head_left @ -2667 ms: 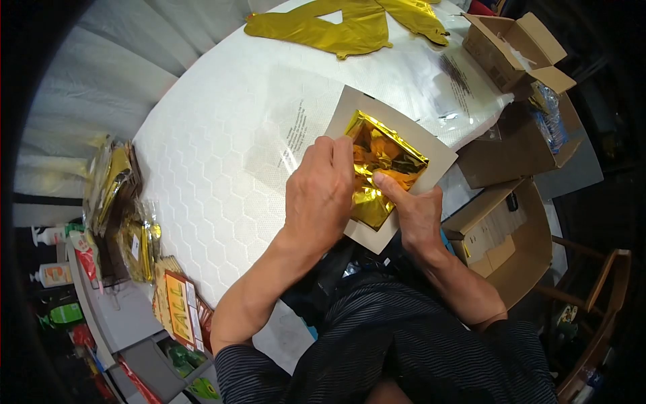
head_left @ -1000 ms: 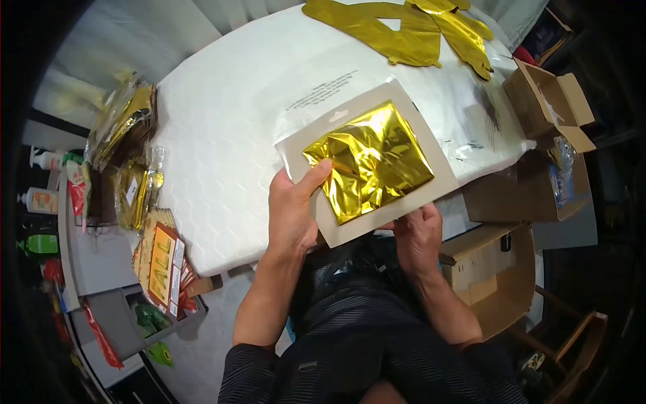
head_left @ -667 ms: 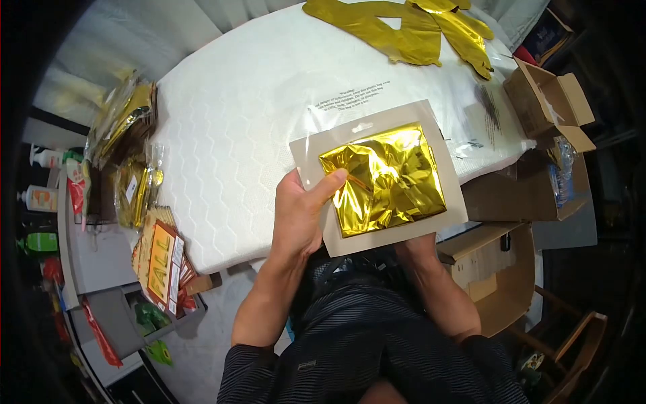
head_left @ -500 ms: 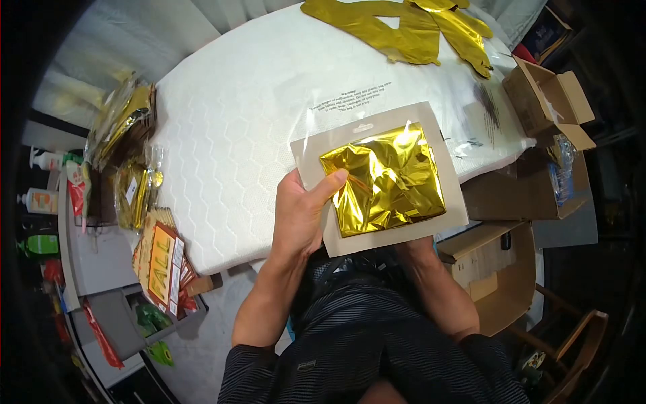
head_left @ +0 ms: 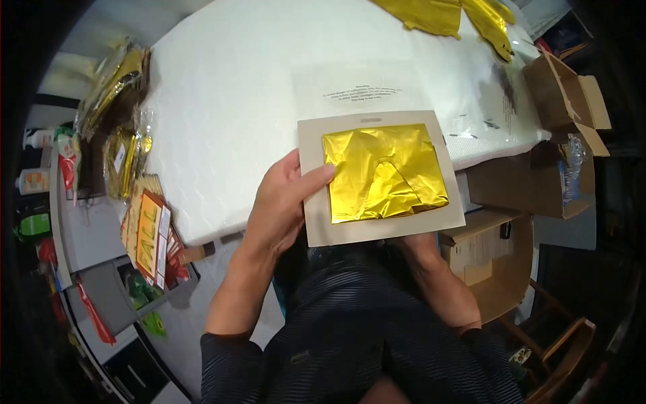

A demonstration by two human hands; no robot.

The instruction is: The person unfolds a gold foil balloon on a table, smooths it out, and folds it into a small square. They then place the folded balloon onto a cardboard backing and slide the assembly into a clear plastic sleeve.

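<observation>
My left hand (head_left: 277, 202) grips the left edge of a beige backing card (head_left: 390, 230), its thumb lying on the front and its other fingers behind. On the card sits a folded, shiny gold foil sheet (head_left: 383, 172), creased, with a loose flap near its lower middle. A slot is cut near the card's top edge. My right hand (head_left: 422, 244) is below the card's lower right part; its fingers are hidden behind it. Just beyond the card, a clear plastic bag (head_left: 363, 93) with a printed warning lies on the white padded surface (head_left: 222, 101).
Gold foil pieces (head_left: 431, 15) lie at the far side. Bagged gold packets (head_left: 121, 158) and a stack of "FALL" cards (head_left: 149, 236) stand at left, above a grey drawer unit (head_left: 101, 296). Cardboard boxes (head_left: 508, 178) and a wooden chair (head_left: 568, 347) are at right.
The card has turned to sit squarer in view, and its foil shows less glare. My left hand appears slightly further left, still gripping the card. The whole view has shifted a little.
</observation>
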